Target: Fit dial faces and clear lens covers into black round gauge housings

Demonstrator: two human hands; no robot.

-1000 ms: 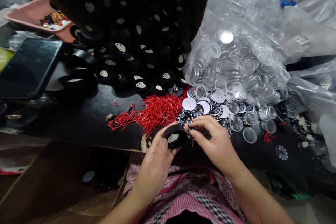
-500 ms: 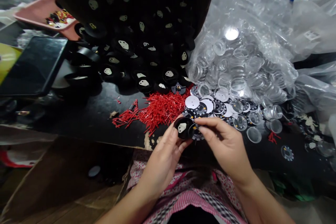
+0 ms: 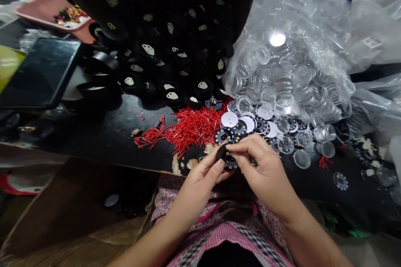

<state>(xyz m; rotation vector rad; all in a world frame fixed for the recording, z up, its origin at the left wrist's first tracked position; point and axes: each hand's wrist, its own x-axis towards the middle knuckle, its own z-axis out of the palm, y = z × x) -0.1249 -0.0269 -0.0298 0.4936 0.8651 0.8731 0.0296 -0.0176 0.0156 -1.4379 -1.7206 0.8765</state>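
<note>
Dial (image 3: 231, 161) pinched by the right hand (image 3: 260, 164) meets a black casing (image 3: 221, 152) clasped in the left hand (image 3: 200, 180), red sticks (image 3: 194, 127) piled beyond it.

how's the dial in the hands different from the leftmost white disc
The held dial has a dark face with pale markings; the white disc is white with small dark dots. The held dial sits between the left hand and right hand; the white disc lies untouched. Both look round.
</note>
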